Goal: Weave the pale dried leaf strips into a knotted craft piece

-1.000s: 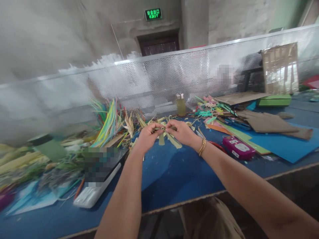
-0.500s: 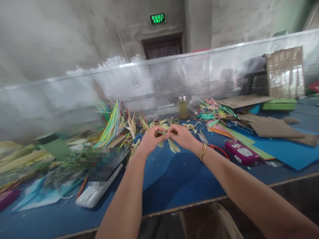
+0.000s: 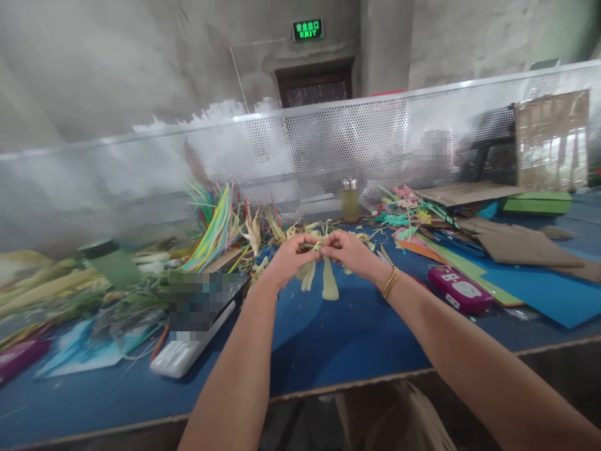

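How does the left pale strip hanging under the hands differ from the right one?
The left strip looks creased, while the right strip looks smoother. The right strip also hangs lower than the left strip. Both are pale yellow-green and hang below the left hand and right hand, which are close together.

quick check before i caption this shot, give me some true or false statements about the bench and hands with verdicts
1. The left hand and right hand both pinch pale strips. True.
2. The gold bracelet is on the left wrist. False: the gold bracelet is on the right wrist.
3. The bottle stands upright beyond the hands. True.
4. The exit sign has red lettering. False: the exit sign's lettering is green.
5. The perforated panel runs behind the bottle. True.
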Demonstrator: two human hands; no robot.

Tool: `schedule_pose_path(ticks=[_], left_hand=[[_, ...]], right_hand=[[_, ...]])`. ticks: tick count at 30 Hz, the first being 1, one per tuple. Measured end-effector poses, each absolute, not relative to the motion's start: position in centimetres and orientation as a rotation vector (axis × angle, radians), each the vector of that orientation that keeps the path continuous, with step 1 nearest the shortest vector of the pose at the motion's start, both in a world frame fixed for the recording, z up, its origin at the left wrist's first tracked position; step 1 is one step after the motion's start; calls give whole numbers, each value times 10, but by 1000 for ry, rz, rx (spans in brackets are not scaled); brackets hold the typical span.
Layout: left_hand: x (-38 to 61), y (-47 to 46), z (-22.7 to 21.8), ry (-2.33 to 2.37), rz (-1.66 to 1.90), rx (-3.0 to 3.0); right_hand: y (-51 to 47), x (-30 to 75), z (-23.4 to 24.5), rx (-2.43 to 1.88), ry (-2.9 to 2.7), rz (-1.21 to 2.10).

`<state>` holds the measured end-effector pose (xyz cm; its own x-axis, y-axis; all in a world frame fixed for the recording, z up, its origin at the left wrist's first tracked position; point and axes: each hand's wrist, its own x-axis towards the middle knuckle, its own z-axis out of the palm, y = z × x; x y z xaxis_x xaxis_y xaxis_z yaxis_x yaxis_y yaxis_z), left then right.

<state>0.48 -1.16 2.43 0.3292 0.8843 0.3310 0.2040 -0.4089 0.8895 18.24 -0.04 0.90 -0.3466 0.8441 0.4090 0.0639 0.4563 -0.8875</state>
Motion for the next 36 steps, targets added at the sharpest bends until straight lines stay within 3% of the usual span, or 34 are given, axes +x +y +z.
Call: schedule_pose_path(ticks=[8, 21, 31, 36], left_hand=[[2, -7, 20, 929, 1101, 1625], [-5, -2, 23, 772, 901, 1095], [1, -2, 20, 866, 997, 1170], [5, -3, 18, 939, 1105, 1264]], right_hand=[[-5, 186, 15, -764, -1792, 1067], [-10, 187, 18, -562, -2096, 129], [-14, 183, 16, -579, -2199, -165], [-17, 181, 17, -527, -2041, -51]])
